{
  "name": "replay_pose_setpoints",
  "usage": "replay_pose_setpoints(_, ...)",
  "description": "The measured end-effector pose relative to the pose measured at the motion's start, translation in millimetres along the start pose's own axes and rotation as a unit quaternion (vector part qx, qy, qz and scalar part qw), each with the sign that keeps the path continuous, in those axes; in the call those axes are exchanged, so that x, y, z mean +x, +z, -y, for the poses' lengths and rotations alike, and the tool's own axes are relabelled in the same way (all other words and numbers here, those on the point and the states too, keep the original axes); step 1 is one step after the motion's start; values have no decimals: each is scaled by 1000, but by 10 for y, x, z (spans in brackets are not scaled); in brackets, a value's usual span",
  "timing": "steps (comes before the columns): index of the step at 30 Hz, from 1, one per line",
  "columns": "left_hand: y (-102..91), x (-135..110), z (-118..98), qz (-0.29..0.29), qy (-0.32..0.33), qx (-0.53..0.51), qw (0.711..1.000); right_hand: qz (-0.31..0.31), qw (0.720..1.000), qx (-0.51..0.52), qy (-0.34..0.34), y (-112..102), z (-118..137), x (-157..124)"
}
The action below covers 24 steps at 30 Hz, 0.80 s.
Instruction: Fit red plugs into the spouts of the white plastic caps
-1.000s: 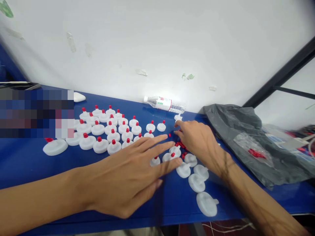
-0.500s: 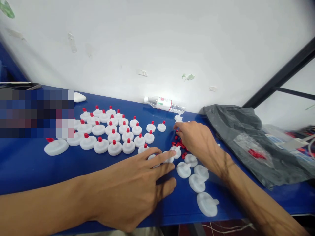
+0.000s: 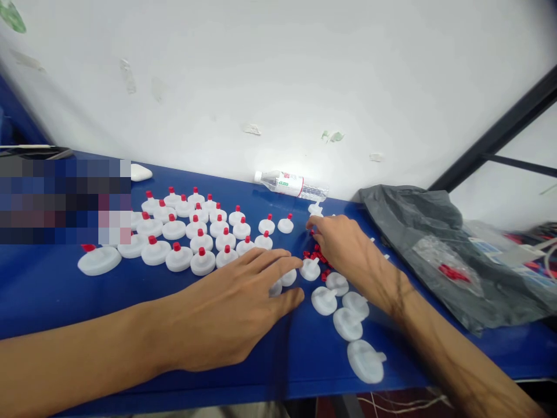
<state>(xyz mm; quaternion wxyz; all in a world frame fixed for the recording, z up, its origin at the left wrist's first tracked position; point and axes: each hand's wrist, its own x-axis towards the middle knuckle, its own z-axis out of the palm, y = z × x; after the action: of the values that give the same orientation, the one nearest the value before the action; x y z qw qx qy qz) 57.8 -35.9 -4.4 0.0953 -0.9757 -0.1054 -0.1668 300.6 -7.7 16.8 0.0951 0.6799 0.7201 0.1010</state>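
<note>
Head view: we log both hands among white discs [image 3: 202, 265] and loose red caps [image 3: 315, 255] on the blue table [image 3: 43, 307].
Our left hand [image 3: 226, 307] is spread wide, two discs showing between thumb and fingers, contact unclear. Our right hand [image 3: 346, 244] has thumb and forefinger close together beside the caps; we cannot tell whether they hold anything. Red-tipped discs cluster at left; plain-stemmed discs [image 3: 365, 363] trail toward the near edge.

The left arm [image 3: 87, 357] and right arm [image 3: 448, 351] are bare; dark streaks [image 3: 397, 305] (shadow or hair, unclear) cross the right one.
</note>
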Motion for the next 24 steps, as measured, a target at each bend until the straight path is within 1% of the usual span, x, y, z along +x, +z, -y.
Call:
replay_pose_setpoints(4, 22, -1, 4, -28, -21, 5, 999, -39, 999, -3, -3, -1, 19, -13)
replay_pose_setpoints(8, 83, -13, 18, -39, -48, 4, 998, -87, 996, -12, 15, -95, 63, -72)
replay_pose_setpoints(11, 96, -20, 35, -43, -52, -2, 998, -132, 989, -28, 55, -165, 66, -118)
replay_pose_setpoints(12, 86, -20, 37, -39, -51, 0, 998, -134, 987, -34, 76, -177, 60, -130)
replay_pose_setpoints(14, 45, -17, 31, -28, -45, 8, 999, -105, 987, -42, 117, -180, 42, -143)
replay_pose_setpoints(16, -24, -4, 4, -12, -31, 6, 999, -55, 989, -40, 134, -161, 25, -139)
replay_pose_setpoints(18, -110, 21, -41, 10, -1, -5, 1000, -19, 991, -33, 128, -130, 14, -119)
replay_pose_setpoints(21, -223, 71, -108, 56, 63, 2, 996, 11, 994, -27, 108, -92, 10, -78)
replay_pose_setpoints(22, -243, 84, -123, 68, 100, 6, 993, 17, 994, -27, 104, -86, 10, -66)
replay_pose_setpoints(24, -243, 95, -139, 76, 126, 10, 989, 25, 995, -28, 98, -82, 11, -53)
